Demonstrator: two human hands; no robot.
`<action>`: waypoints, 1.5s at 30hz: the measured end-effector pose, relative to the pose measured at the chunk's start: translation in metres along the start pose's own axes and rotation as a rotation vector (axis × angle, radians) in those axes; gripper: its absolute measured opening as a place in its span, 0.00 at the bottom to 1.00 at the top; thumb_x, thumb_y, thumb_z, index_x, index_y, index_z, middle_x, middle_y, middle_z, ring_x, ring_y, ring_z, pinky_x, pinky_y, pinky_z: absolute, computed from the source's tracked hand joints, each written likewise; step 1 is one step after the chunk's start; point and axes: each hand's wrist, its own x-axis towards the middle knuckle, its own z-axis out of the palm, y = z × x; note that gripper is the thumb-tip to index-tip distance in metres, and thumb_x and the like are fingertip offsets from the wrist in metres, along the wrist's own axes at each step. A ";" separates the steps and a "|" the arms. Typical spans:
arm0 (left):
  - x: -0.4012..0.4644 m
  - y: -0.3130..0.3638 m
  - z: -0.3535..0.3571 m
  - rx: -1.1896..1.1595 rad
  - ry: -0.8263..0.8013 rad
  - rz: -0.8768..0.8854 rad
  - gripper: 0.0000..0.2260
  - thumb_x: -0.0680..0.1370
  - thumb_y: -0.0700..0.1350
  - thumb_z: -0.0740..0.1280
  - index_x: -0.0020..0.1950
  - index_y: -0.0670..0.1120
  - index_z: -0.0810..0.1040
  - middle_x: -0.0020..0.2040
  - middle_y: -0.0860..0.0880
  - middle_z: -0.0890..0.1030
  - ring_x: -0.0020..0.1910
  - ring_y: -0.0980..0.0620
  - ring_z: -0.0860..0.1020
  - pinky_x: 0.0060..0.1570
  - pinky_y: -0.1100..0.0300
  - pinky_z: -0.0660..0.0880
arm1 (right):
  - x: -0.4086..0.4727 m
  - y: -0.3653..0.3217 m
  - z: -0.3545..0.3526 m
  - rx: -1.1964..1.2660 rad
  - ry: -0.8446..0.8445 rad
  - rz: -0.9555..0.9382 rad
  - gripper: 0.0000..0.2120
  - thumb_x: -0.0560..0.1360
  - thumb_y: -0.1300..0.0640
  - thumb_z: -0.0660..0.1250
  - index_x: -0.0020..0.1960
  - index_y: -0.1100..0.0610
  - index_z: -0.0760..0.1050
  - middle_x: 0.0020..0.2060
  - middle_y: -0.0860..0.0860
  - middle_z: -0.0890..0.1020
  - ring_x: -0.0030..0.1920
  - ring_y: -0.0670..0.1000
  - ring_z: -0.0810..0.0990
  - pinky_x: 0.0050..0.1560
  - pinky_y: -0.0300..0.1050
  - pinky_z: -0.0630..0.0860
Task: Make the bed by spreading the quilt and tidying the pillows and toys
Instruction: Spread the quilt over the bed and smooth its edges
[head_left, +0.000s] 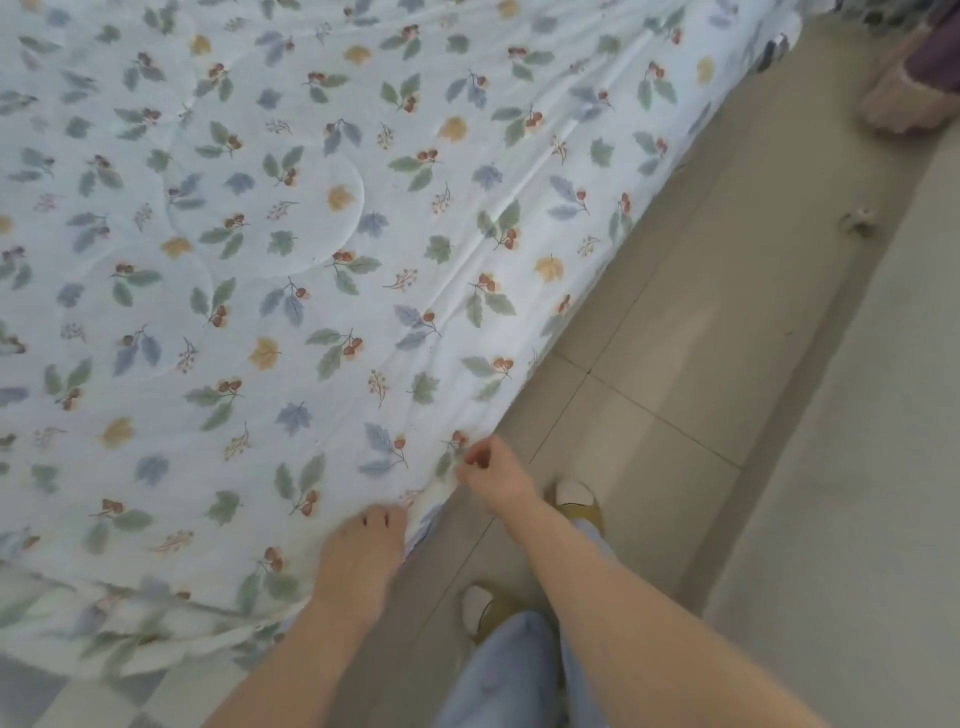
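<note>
Quilt lies spread flat over the bed. Left hand clenches its grip on the quilt's near edge; right hand pinches the same edge just beside it.

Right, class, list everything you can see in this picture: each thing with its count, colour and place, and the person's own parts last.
quilt: one, white with leaf and acorn print, spread over the bed, left.
floor: beige tiles, right.
fluffy slipper: one, pink, top right on the floor.
small object: one, too small to tell, on the floor.
feet in slippers: two, yellow-white, bottom centre.
left hand: one, on the quilt's edge.
right hand: one, fingers curled at the quilt's edge.
</note>
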 end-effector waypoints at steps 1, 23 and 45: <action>-0.001 0.000 -0.002 -0.002 0.019 0.022 0.31 0.35 0.33 0.76 0.35 0.42 0.72 0.24 0.46 0.73 0.17 0.48 0.71 0.16 0.67 0.59 | 0.001 0.003 0.007 0.062 0.010 0.002 0.05 0.76 0.60 0.63 0.48 0.55 0.67 0.39 0.46 0.70 0.45 0.49 0.71 0.45 0.40 0.70; -0.034 -0.021 -0.153 -0.267 0.140 -0.003 0.13 0.81 0.45 0.52 0.64 0.49 0.69 0.59 0.50 0.75 0.55 0.49 0.76 0.46 0.58 0.69 | -0.118 -0.084 -0.068 0.085 0.230 -0.305 0.14 0.76 0.65 0.55 0.57 0.54 0.73 0.40 0.49 0.75 0.35 0.46 0.73 0.30 0.33 0.69; -0.239 -0.113 -0.162 -0.574 0.262 -0.588 0.13 0.82 0.44 0.51 0.63 0.45 0.69 0.60 0.47 0.75 0.52 0.47 0.75 0.49 0.57 0.69 | -0.203 -0.199 0.030 -0.519 -0.241 -0.622 0.09 0.75 0.64 0.61 0.52 0.56 0.75 0.39 0.51 0.79 0.41 0.51 0.77 0.42 0.43 0.73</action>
